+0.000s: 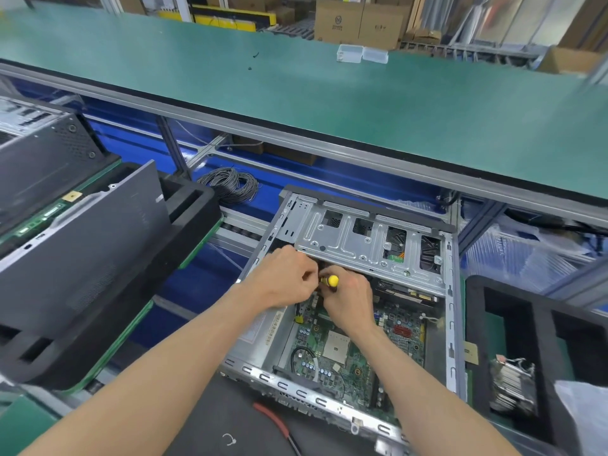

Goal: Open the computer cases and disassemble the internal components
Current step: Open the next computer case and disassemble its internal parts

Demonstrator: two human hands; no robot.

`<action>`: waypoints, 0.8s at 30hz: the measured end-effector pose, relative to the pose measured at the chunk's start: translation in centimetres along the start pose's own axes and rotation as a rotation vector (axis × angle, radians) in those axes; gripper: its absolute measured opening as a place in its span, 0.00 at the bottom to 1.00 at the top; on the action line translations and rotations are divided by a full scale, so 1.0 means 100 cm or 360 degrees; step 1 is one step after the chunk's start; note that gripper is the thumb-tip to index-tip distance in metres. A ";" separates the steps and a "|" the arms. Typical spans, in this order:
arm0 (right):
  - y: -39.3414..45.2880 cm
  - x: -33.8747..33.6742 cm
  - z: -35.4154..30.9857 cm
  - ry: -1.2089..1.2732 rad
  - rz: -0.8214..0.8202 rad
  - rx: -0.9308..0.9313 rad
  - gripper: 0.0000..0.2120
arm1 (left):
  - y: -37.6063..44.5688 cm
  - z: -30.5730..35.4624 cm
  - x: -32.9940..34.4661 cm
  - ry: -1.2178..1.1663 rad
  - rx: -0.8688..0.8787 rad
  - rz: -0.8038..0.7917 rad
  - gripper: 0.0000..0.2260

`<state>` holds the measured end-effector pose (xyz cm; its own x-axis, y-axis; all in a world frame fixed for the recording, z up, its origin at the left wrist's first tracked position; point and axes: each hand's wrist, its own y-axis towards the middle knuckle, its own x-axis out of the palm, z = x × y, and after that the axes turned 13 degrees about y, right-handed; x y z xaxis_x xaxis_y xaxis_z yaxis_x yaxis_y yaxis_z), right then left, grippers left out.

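Note:
An open computer case [452, 324] lies flat in front of me, its green motherboard [345, 353] exposed below a silver drive cage [362, 245]. My right hand [350, 301] is closed around a screwdriver with a yellow and black handle [330, 282], its tip hidden among the parts under the cage's edge. My left hand [283, 278] is right beside it with fingers pinched at the screwdriver's shaft; what they pinch is hidden.
A removed dark side panel [82, 238] leans on black foam trays [190, 209] at the left. A red-handled tool [276, 422] lies near the front edge. A heatsink [511, 383] sits in a black foam tray at the right. Coiled cable [230, 185] lies behind; a green bench [296, 77] spans above.

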<state>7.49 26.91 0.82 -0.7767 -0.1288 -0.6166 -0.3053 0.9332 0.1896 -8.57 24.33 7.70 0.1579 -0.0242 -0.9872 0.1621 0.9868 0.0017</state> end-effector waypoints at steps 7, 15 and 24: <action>-0.006 -0.006 0.003 0.0195 0.0069 0.0145 0.09 | 0.042 0.009 0.008 0.0352 -0.0064 -0.1333 0.09; -0.009 -0.013 0.010 0.0092 0.0117 0.0235 0.08 | 0.065 -0.002 0.028 0.0457 -0.0078 -0.1517 0.23; -0.010 -0.016 0.010 -0.0068 0.0070 0.0240 0.12 | 0.064 -0.005 0.032 0.0426 -0.0097 -0.1467 0.25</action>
<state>9.62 26.58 0.89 -0.7625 -0.0757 -0.6426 -0.1832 0.9778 0.1022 -7.49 30.60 4.47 -0.2349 -0.7645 -0.6003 0.0592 0.6052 -0.7939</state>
